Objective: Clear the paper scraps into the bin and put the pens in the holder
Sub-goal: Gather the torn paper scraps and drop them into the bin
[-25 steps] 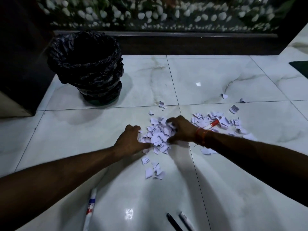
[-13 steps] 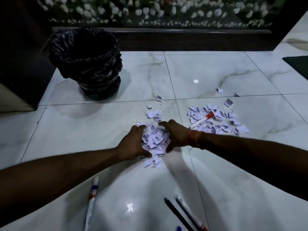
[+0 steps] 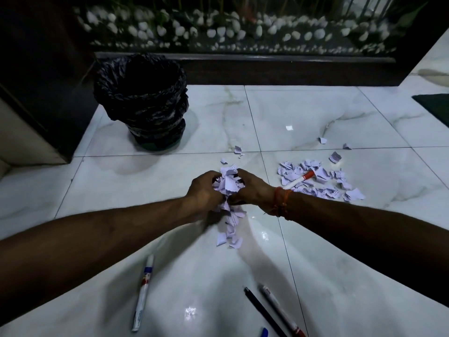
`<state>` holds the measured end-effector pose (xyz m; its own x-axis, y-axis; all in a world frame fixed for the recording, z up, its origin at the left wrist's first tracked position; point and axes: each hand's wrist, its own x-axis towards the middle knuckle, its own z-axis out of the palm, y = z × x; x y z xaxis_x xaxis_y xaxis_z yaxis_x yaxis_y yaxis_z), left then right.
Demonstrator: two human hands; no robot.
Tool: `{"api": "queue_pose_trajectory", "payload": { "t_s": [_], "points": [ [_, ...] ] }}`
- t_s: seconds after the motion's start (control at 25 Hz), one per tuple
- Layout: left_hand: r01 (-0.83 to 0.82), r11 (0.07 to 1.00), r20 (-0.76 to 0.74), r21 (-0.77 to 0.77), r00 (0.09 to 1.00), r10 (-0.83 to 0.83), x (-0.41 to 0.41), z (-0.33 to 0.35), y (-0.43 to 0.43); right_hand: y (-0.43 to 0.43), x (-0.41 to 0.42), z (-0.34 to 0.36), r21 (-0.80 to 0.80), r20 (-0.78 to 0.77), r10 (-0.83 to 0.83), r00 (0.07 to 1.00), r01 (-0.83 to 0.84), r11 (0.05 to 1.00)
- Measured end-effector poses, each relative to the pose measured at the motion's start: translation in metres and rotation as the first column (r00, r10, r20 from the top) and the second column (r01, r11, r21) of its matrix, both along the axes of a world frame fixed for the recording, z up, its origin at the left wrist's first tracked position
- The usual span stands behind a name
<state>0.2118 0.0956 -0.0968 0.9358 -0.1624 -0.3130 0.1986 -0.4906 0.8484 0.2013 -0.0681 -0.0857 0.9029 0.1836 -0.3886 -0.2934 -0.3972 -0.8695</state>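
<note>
While cupping loose paper scraps [image 3: 228,184] between left hand [image 3: 202,190] and right hand [image 3: 252,190], already shedding bits; risking more spilling before reaching bin [image 3: 141,98].

Looks like an indoor lobby or home hallway: glossy white marble floor tiles [image 3: 303,113], a dark-framed bed of white pebbles [image 3: 218,32] with plants behind, a bag-lined bin [image 3: 141,100], a dark mat [image 3: 435,105] at the right edge.
</note>
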Motion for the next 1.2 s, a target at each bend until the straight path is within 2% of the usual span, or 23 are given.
{"api": "queue_pose_trajectory", "payload": {
  "t_s": [0.08,0.32,0.48,0.68,0.88,1.04,1.12,1.2],
  "points": [
    [0.0,1.0,0.042,-0.012,0.999,0.001,0.003,0.02,0.004,0.004,0.005,0.016,0.049,-0.019,-0.016,1.0,0.017,0.999],
    [-0.061,0.979,0.018,-0.196,0.998,0.066,0.018,0.082,0.023,0.02,0.026,0.071,0.204,0.025,-0.01,1.0,0.005,0.979],
    [-0.061,0.967,0.038,-0.246,0.997,0.072,0.039,0.122,0.034,0.039,0.054,0.112,0.191,0.077,0.035,0.996,-0.05,0.98],
    [-0.148,0.921,0.073,-0.361,0.98,0.186,0.079,0.164,0.055,0.072,0.1,0.162,0.257,0.145,0.056,0.988,-0.092,0.962],
    [-0.237,0.841,0.069,-0.486,0.949,0.307,0.121,0.198,0.094,0.117,0.159,0.2,0.203,0.144,0.119,0.982,-0.147,0.968],
    [-0.298,0.82,0.061,-0.489,0.926,0.374,0.151,0.202,0.114,0.153,0.204,0.193,0.246,0.121,-0.02,0.993,-0.011,0.969],
    [-0.362,0.792,0.056,-0.492,0.895,0.443,0.168,0.194,0.124,0.165,0.227,0.181,0.19,0.105,-0.046,0.993,0.026,0.981],
    [-0.44,0.759,0.054,-0.48,0.849,0.526,0.187,0.182,0.133,0.172,0.239,0.171,0.069,0.117,-0.08,0.99,0.073,0.995]
  ]
}}
